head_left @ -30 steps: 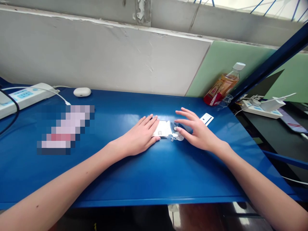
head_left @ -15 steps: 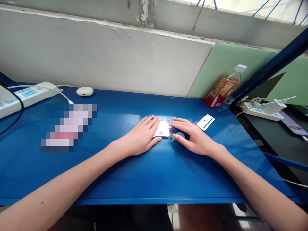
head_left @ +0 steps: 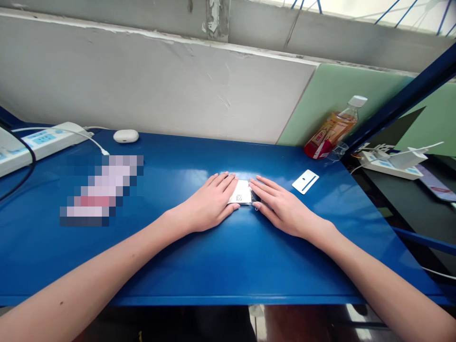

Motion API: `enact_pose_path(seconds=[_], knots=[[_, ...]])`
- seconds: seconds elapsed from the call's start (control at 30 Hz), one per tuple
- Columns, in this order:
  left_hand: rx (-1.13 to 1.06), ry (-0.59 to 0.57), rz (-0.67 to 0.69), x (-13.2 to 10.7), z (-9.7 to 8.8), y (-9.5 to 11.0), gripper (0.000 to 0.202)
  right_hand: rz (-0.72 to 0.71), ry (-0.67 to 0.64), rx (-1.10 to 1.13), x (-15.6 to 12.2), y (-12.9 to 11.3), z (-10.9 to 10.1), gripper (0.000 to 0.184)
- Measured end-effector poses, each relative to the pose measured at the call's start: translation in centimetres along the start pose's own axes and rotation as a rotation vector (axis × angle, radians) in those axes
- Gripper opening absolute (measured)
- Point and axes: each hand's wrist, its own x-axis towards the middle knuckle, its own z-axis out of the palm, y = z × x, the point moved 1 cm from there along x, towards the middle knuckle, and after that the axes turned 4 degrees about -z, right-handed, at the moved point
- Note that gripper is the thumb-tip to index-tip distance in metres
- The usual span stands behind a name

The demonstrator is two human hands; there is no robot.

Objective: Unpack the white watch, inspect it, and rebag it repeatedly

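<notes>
A small white packet (head_left: 241, 194) in clear plastic lies flat in the middle of the blue table (head_left: 221, 266). My left hand (head_left: 207, 205) rests palm down on its left part, fingers stretched out and together. My right hand (head_left: 278, 206) lies flat on the packet's right end, fingers straight, covering the clear plastic and a small metal piece there. Only a narrow strip of the packet shows between the two hands.
A white card with a slot (head_left: 305, 181) lies right of my right hand. A drink bottle (head_left: 333, 128) leans at the back right. A white earbud case (head_left: 126, 136), a power strip (head_left: 39, 140) with cables and a blurred-out item (head_left: 101, 190) sit on the left.
My right hand has come down from a raised, spread pose and moved left, now lying flat on the packet's right end. My left hand has stayed put.
</notes>
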Motion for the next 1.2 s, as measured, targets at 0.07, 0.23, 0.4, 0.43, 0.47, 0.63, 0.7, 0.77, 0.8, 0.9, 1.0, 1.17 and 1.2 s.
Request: enact_pose_path(seconds=[0.07,0.23,0.4,0.43,0.47,0.63,0.7,0.77,0.8,0.9,1.0,1.17,1.2], knots=[[0.000,-0.001,0.000,0.0,0.0,0.0,0.064,-0.002,0.011,-0.015,0.1,-0.1,0.0,0.046],[0.002,0.000,0.002,0.0,0.1,0.0,0.063,-0.009,0.042,-0.064,0.1,-0.4,0.2,0.044],[0.000,0.021,0.015,0.0,0.1,0.0,0.061,-0.005,0.071,-0.099,0.2,-1.0,0.3,0.042],[0.006,0.020,0.018,0.1,0.0,0.1,0.061,-0.007,0.067,-0.113,0.3,-1.1,0.3,0.042],[0.015,0.019,0.019,0.1,0.0,0.1,0.061,-0.011,0.061,-0.127,0.3,-1.1,0.2,0.042],[0.033,0.014,0.023,0.1,0.0,0.1,0.059,-0.035,0.039,-0.155,0.5,-1.3,-0.1,0.042],[0.024,0.018,0.026,0.1,0.0,0.1,0.059,-0.029,0.038,-0.154,0.6,-1.4,-0.1,0.041],[0.015,0.025,0.031,0.1,0.1,0.1,0.059,-0.025,0.033,-0.158,0.7,-1.5,-0.1,0.041],[0.010,0.028,0.033,0.1,0.1,0.0,0.059,-0.026,0.029,-0.163,0.7,-1.6,-0.1,0.041],[0.001,0.032,0.036,0.1,0.2,0.0,0.059,-0.033,0.016,-0.168,0.8,-1.7,-0.1,0.041],[0.005,0.030,0.035,0.1,0.2,0.0,0.059,-0.039,0.014,-0.157,0.9,-1.7,-0.1,0.041],[0.031,0.014,0.028,0.1,0.3,0.0,0.059,-0.040,0.014,-0.092,0.7,-1.2,-0.2,0.042],[0.034,0.012,0.025,0.1,0.3,0.1,0.059,-0.034,0.012,-0.076,0.7,-1.1,-0.2,0.043]])
